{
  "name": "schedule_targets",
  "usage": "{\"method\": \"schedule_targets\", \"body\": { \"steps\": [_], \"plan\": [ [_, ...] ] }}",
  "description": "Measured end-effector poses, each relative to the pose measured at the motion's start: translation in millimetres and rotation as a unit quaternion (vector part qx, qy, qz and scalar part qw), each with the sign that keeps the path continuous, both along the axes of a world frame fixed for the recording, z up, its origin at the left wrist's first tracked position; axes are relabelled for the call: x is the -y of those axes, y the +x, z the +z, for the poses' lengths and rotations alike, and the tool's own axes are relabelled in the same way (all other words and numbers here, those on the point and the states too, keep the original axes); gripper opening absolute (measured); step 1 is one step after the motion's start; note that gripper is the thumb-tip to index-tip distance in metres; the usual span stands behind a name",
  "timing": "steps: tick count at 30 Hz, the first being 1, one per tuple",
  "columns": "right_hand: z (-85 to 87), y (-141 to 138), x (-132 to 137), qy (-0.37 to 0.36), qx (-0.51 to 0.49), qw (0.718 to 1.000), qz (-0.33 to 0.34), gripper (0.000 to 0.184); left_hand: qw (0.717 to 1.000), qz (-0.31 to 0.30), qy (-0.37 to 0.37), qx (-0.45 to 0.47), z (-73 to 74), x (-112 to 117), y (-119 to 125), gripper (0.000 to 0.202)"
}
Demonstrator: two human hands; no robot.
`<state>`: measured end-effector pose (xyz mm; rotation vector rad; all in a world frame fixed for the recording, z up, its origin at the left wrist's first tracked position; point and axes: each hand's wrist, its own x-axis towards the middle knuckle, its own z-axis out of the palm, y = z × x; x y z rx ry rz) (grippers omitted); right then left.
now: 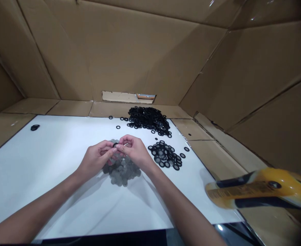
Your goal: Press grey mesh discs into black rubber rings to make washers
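Note:
My left hand [97, 158] and my right hand [135, 150] meet over the middle of the white board, fingertips pinched together. Between them they grip a black ring [115, 145], partly covered by the fingers. Whether a grey disc sits in that ring I cannot tell. Below and behind the hands spreads a heap of small grey discs [125, 171], partly hidden by the fingers. Right of my right hand lies a pile of black rings with grey discs inside [167, 155]. Farther back is a larger heap of plain black rings [147, 119].
Cardboard walls [145, 51] enclose the white board [55, 147] at the back and sides. A yellow and dark bottle [258, 188] stands at the right edge. A few black rings [35, 127] lie at the far left. The back wall has a cut slot [119, 96].

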<state>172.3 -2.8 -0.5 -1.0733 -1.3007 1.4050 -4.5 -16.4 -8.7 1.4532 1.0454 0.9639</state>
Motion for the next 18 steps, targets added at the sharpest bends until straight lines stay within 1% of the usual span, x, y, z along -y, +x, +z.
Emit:
{"method": "schedule_targets", "body": {
  "steps": [3,6,10,15,18],
  "plan": [
    [-0.1,1.6,-0.1,-0.002,-0.005,1.0,0.013,0.034,1.0,-0.017,0.013,-0.007,-1.4,-1.2,-1.2,0.033],
    [2.8,4.3,0.4,-0.017,-0.01,0.999,0.041,0.038,0.999,-0.036,0.012,0.007,-0.5,-3.0,-1.2,0.032],
    [6.8,4.8,3.8,-0.034,-0.032,0.997,0.057,0.04,0.999,-0.03,-0.011,0.03,2.8,-5.2,-0.2,0.028],
    [5.3,-1.4,9.9,-0.022,-0.057,0.996,0.065,0.031,0.998,-0.04,-0.037,0.028,4.5,-5.8,-2.3,0.025],
    [3.2,-4.6,11.2,-0.008,-0.049,0.997,0.065,0.024,0.997,-0.051,-0.048,0.025,4.1,-6.0,-3.9,0.024]
  ]
}}
